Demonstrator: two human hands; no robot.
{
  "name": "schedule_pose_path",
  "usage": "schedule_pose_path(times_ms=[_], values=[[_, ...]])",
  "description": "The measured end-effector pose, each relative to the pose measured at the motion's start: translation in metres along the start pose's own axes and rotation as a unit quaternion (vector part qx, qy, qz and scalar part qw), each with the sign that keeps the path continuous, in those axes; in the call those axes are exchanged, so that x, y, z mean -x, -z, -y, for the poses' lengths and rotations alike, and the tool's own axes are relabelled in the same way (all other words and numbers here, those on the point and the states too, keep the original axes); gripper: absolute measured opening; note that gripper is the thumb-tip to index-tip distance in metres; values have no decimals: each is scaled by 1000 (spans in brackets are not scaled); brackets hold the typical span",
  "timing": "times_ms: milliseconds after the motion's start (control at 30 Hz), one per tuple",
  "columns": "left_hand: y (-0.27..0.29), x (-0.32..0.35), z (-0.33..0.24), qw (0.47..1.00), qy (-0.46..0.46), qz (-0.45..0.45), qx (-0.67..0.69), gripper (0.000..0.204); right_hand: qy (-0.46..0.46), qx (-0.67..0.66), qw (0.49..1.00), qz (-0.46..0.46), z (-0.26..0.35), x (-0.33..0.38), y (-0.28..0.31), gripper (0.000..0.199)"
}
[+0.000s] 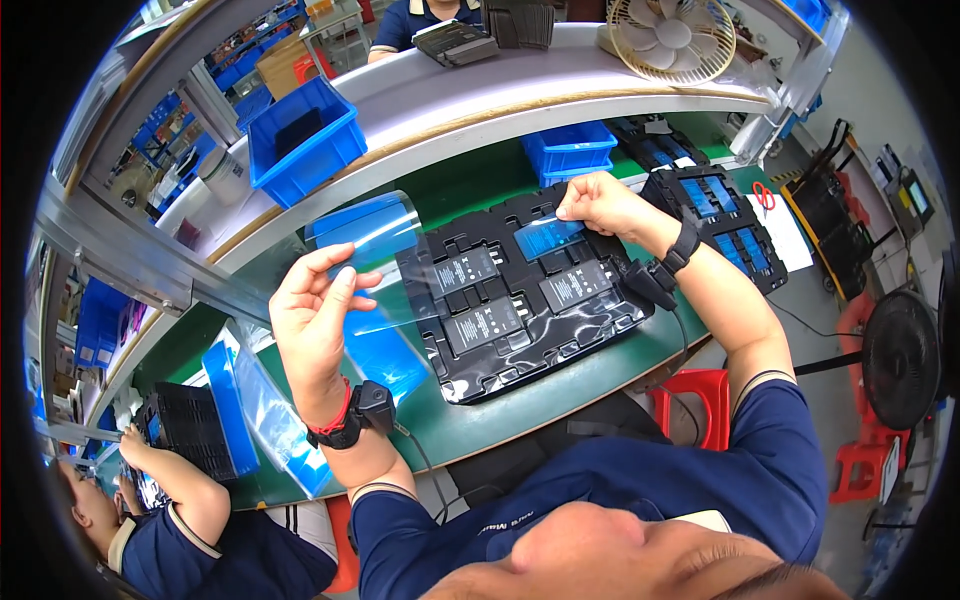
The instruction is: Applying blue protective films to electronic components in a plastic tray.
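The left hand (pixel 312 318) pinches a clear plastic film (pixel 385 262) above a black tray (pixel 520 300) of batteries. The right hand (pixel 598 205), fingers closed, grips a blue-covered battery (pixel 545 238).

The left hand (pixel 312 318) covers the near edge of the clear film (pixel 375 262) it holds. The right hand (pixel 597 205) hides its fingertips behind a blue-backed strip (pixel 548 238). Labels on the black tray (pixel 520 300) are too small to read. A co-worker (pixel 190 530) at near left is cut off by the rim.

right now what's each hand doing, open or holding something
Left hand: closed on a clear film sheet.
Right hand: pinched on a film tab above the black tray.
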State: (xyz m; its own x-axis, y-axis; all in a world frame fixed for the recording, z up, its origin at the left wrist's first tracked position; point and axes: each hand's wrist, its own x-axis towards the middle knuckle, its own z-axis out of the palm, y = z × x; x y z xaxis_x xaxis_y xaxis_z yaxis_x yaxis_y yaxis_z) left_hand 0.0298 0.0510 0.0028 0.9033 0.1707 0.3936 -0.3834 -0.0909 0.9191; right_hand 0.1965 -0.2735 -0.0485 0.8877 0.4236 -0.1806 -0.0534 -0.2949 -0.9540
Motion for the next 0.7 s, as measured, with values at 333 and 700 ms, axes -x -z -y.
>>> schedule_pose_path(times_ms=[333,700], values=[[2,0,2,1000,12,25,1,22,-11,-14,1000,3,-1,0,0,14],[1,-2,3,1000,8,25,-3,22,85,149,984,-45,-6,-7,-7,11]])
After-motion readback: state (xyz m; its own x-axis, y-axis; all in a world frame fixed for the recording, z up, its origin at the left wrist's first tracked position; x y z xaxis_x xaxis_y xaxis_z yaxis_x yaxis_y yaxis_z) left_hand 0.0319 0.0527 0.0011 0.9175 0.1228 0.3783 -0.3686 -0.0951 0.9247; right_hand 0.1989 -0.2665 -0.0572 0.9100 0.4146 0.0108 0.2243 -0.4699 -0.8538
